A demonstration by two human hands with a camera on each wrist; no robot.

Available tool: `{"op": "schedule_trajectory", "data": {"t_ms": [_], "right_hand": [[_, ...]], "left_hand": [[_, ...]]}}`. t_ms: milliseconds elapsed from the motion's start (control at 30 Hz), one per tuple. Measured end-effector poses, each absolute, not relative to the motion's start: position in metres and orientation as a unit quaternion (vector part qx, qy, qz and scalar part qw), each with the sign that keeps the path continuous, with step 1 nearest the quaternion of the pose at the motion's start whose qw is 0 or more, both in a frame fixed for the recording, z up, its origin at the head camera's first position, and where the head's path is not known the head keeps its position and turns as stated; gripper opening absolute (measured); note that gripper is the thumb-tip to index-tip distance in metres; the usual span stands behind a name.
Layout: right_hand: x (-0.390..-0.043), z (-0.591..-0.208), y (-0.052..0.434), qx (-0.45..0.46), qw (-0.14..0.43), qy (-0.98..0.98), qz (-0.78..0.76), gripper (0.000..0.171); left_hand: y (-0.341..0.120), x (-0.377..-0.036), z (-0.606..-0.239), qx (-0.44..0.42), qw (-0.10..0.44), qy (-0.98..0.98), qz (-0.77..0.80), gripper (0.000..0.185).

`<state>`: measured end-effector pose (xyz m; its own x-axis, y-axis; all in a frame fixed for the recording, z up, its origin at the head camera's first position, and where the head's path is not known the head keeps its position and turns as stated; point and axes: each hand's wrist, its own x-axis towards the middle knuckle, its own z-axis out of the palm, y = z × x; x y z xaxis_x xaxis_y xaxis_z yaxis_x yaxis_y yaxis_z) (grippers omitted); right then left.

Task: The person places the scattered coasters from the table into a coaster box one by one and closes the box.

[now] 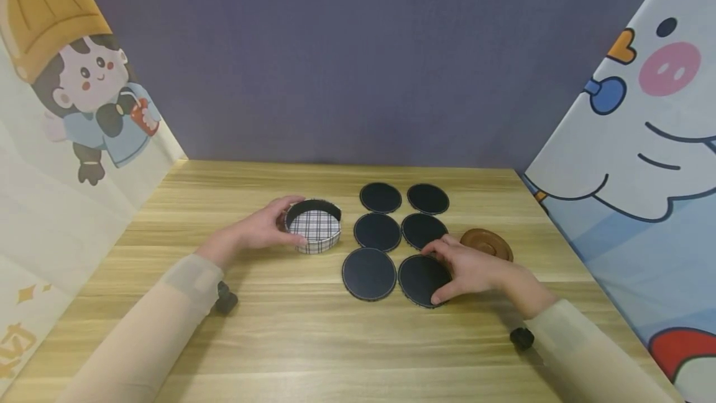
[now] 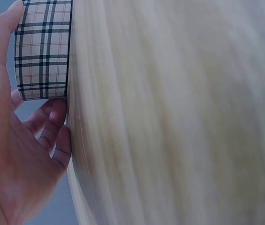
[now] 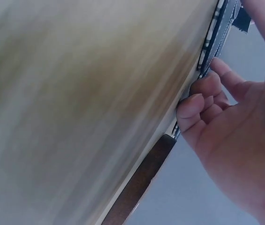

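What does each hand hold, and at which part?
The left hand grips the plaid round box by its side wall. The right hand pinches the nearest black coaster at its right edge.

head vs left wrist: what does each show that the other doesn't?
Head only: six round black coasters in two columns, a brown wooden disc, and the right hand gripping the near-right coaster. Also the plaid round box's open top and plaid lining.

Left wrist only: the box's plaid side wall close up, with curled fingers at its base.

Both: left hand holding the plaid box on the wooden table.
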<state>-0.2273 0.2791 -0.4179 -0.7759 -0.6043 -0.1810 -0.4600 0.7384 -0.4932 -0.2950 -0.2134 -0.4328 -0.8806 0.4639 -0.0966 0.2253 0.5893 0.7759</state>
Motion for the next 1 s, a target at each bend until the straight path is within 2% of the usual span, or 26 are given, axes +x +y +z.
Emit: {"op": "schedule_trajectory", "data": {"t_ms": [233,467,767,1000], "right_hand": [[-0.227,-0.419,0.279,-0.300,0.161,0.917,-0.210,0.083],[-0.226,-0.419,0.278,-0.296,0.167,0.918,-0.206,0.084],[-0.219,-0.418,0.280,-0.315,0.172,0.913,-0.194,0.117],[-0.216,-0.421,0.279,-0.317,0.177,0.915,-0.176,0.125]], "left_hand": [[-0.214,-0.295,-0.433,0.201,0.143,0.881,0.404,0.115],[-0.215,-0.294,-0.432,0.196,0.144,0.882,0.404,0.115],[-0.214,-0.292,-0.431,0.195,0.144,0.884,0.400,0.114],[-0.214,-0.292,-0.430,0.196,0.144,0.884,0.398,0.114]]}}
